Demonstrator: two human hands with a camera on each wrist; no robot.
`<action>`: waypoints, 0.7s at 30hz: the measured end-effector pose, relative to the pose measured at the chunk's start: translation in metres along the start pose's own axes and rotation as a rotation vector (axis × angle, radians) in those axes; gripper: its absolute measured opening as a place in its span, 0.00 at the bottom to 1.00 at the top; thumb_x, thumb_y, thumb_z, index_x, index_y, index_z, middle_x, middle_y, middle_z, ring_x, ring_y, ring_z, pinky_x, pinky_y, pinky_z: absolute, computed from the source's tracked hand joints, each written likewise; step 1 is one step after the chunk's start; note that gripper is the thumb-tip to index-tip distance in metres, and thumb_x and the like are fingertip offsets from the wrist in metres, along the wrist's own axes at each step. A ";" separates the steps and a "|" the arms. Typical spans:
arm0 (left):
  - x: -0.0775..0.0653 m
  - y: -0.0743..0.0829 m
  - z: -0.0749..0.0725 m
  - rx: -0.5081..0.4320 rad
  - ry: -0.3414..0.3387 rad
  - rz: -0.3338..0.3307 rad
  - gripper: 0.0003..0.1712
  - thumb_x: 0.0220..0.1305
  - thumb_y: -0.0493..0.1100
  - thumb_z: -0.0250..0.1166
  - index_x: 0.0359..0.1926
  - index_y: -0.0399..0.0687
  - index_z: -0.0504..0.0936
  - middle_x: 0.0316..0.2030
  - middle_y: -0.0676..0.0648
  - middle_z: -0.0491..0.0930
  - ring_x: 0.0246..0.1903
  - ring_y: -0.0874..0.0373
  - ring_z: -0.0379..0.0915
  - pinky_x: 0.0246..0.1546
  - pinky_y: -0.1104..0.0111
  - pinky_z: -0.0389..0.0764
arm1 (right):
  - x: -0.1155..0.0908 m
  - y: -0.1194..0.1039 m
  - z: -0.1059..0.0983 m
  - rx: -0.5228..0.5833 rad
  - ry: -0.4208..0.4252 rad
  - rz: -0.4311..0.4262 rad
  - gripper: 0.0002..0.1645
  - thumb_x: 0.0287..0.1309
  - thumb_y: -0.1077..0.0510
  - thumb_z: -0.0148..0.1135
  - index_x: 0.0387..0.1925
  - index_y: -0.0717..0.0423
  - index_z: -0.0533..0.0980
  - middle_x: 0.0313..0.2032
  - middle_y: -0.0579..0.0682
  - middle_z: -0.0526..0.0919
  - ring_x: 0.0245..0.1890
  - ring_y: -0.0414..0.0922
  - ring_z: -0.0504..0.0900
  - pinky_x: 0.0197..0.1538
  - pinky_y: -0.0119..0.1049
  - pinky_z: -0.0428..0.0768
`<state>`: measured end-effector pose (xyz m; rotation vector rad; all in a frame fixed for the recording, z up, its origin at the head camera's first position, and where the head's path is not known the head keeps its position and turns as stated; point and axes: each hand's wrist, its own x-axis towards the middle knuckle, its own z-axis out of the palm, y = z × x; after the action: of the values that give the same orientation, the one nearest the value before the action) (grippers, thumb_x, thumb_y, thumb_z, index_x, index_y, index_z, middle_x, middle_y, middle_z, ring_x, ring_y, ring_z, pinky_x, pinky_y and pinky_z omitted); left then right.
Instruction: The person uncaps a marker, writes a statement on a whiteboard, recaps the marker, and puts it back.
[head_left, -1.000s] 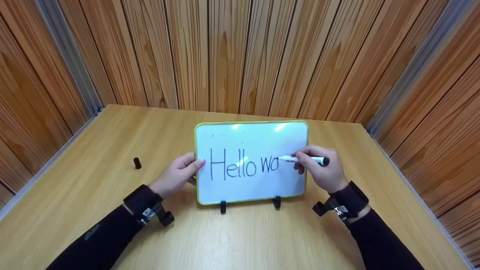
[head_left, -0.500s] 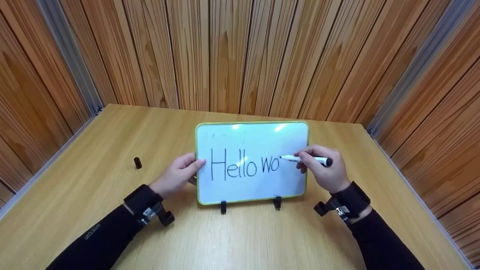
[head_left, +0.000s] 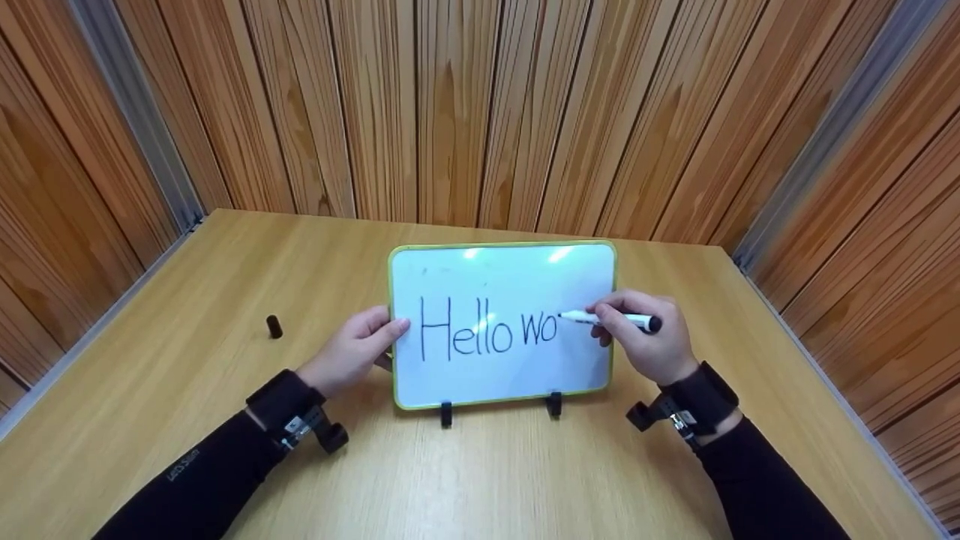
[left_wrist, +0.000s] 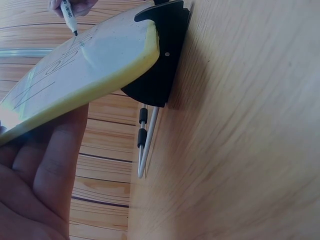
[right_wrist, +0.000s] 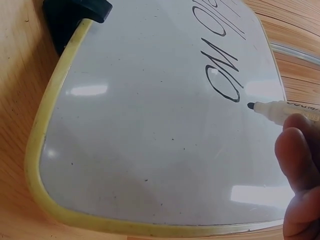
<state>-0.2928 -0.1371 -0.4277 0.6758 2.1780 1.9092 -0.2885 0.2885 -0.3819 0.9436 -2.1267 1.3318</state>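
A small whiteboard [head_left: 487, 379] with a yellow-green frame leans on a black stand [left_wrist: 162, 65]; "Hello wo" is written on it in black. My left hand [head_left: 352, 349] grips its left edge, thumb on the front and fingers behind, as the left wrist view shows. My right hand [head_left: 651, 337] pinches a white marker [head_left: 581, 317] with a black end, over the board's right part. In the right wrist view the marker's dark tip [right_wrist: 251, 106] is just beside the last "o".
A black marker cap [head_left: 274, 326] lies on the wooden table [head_left: 495, 480] left of the board. Two black stand clips [head_left: 555, 405] hold the board's lower edge. Wood-plank walls [head_left: 450, 112] enclose the table at the back and sides.
The marker tip has moved slightly right, off the end of the "o" to a spot just beside it. My left hand and the whiteboard stay in place.
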 end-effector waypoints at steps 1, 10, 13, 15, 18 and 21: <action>0.000 0.000 0.000 -0.001 0.000 0.001 0.24 0.91 0.44 0.53 0.70 0.25 0.75 0.58 0.31 0.88 0.48 0.49 0.91 0.43 0.60 0.93 | 0.000 0.000 0.000 0.001 0.001 -0.002 0.13 0.72 0.76 0.64 0.39 0.62 0.90 0.27 0.53 0.89 0.23 0.45 0.85 0.30 0.32 0.86; 0.000 -0.001 -0.001 -0.008 -0.014 0.016 0.24 0.91 0.42 0.53 0.70 0.23 0.74 0.57 0.30 0.88 0.47 0.51 0.91 0.42 0.61 0.92 | 0.000 0.000 0.001 -0.015 0.013 0.029 0.12 0.72 0.75 0.64 0.38 0.63 0.90 0.27 0.53 0.90 0.23 0.46 0.85 0.32 0.30 0.87; 0.000 -0.001 -0.001 -0.003 -0.010 0.009 0.24 0.91 0.43 0.53 0.69 0.24 0.75 0.57 0.31 0.88 0.47 0.51 0.91 0.42 0.61 0.93 | 0.000 0.000 0.001 -0.020 0.012 0.037 0.11 0.73 0.75 0.64 0.39 0.63 0.90 0.28 0.53 0.90 0.23 0.46 0.85 0.32 0.30 0.87; 0.000 -0.001 -0.001 -0.001 -0.009 0.005 0.24 0.91 0.44 0.53 0.69 0.25 0.75 0.57 0.31 0.88 0.47 0.51 0.91 0.42 0.61 0.93 | -0.001 0.000 0.001 -0.021 0.011 0.039 0.11 0.73 0.75 0.64 0.39 0.63 0.90 0.28 0.53 0.90 0.23 0.46 0.85 0.32 0.30 0.87; 0.001 -0.001 -0.001 0.001 -0.009 0.008 0.24 0.91 0.44 0.53 0.69 0.24 0.75 0.58 0.31 0.88 0.48 0.51 0.91 0.43 0.61 0.92 | -0.001 0.001 0.001 -0.020 0.013 0.042 0.12 0.73 0.75 0.64 0.39 0.63 0.90 0.28 0.53 0.89 0.23 0.46 0.85 0.32 0.30 0.87; 0.001 -0.002 -0.001 0.001 -0.012 0.015 0.24 0.91 0.43 0.53 0.69 0.23 0.75 0.57 0.30 0.88 0.48 0.50 0.91 0.43 0.61 0.92 | -0.002 0.001 0.001 -0.022 0.015 0.045 0.12 0.73 0.74 0.64 0.39 0.62 0.90 0.27 0.53 0.89 0.23 0.46 0.85 0.32 0.30 0.86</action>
<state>-0.2947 -0.1378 -0.4294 0.7044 2.1724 1.9071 -0.2884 0.2886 -0.3841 0.8783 -2.1589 1.3302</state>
